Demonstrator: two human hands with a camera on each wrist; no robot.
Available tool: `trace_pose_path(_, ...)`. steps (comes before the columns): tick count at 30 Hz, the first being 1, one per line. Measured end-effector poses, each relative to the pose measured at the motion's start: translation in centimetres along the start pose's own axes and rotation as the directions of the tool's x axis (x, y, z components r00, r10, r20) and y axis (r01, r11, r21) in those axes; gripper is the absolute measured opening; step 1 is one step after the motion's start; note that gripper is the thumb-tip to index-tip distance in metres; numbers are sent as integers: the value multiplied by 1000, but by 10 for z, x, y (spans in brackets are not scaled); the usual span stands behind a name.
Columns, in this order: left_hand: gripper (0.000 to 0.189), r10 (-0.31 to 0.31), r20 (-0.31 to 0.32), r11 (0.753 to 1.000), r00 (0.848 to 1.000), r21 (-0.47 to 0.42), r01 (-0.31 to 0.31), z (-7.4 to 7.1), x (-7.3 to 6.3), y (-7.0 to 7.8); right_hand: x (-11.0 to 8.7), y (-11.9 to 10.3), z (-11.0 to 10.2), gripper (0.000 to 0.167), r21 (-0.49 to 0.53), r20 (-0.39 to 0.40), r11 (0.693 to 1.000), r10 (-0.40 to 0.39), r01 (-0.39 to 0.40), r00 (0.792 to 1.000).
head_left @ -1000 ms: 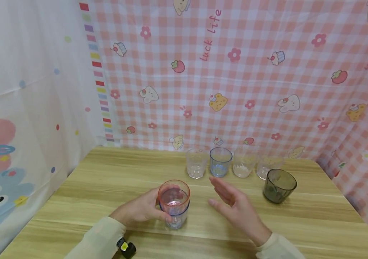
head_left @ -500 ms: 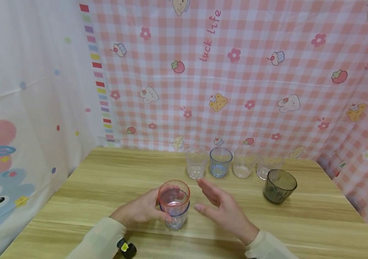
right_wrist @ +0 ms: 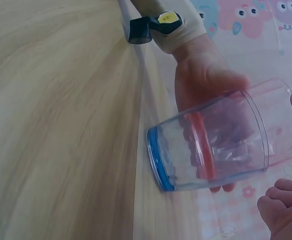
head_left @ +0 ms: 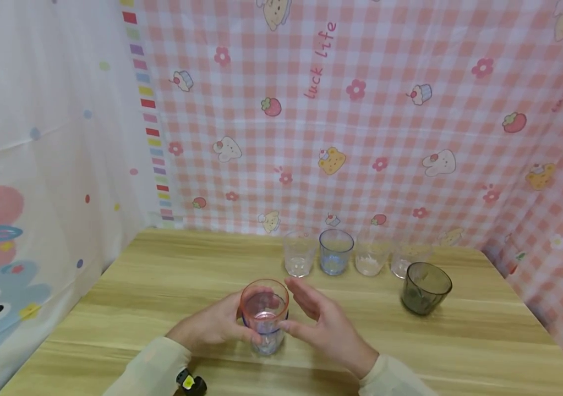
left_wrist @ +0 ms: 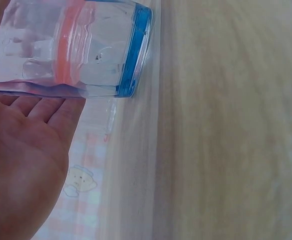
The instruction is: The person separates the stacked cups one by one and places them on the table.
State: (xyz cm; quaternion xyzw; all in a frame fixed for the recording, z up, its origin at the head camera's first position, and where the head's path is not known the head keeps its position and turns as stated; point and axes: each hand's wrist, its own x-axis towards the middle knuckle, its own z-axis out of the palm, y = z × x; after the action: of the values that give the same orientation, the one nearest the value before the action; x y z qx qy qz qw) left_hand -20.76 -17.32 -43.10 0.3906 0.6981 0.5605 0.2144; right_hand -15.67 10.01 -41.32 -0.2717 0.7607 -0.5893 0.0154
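Observation:
A clear drinking glass with a red rim (head_left: 263,302) sits nested inside a clear one with a blue rim (head_left: 268,345), near the middle of the table. My left hand (head_left: 219,325) holds this stack from its left side, thumb in front and fingers behind. In the right wrist view, the lower glass's blue base (right_wrist: 159,159) and the inner glass's red base (right_wrist: 202,145) show through the walls. My right hand (head_left: 328,331) is on the stack's right side with fingers extended. Its thumb tip is at the glass's edge; whether it touches is unclear.
Behind the stack stands a row of glasses: a clear one (head_left: 298,258), a blue one (head_left: 335,253) and two more clear ones (head_left: 371,258). A smoky dark glass (head_left: 425,290) stands tilted-looking at the right. Patterned cloth (head_left: 331,126) hangs behind the wooden table (head_left: 187,269).
My right hand has moved left, from apart to right beside the stacked glasses. My left hand keeps its hold on the stack. The head view has shifted slightly.

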Motion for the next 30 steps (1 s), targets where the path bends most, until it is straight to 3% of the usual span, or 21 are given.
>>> trace_pose_path(10, 81, 3, -16, 1000, 1000, -7, -3, 0, -1, -2, 8, -6, 11, 92, 42, 29, 999, 31, -32, 999)
trace_pose_path(20, 84, 14, -13, 1000, 1000, 21, -14, 0, -1, -1, 15, -5, 23, 103, 47, 1, 997, 66, -66, 998)
trace_pose_path(30, 83, -1, -18, 999, 1000, 47, 2, 1, 1, 0, 18, -8, 26, 97, 27, -13, 996, 85, -84, 996)
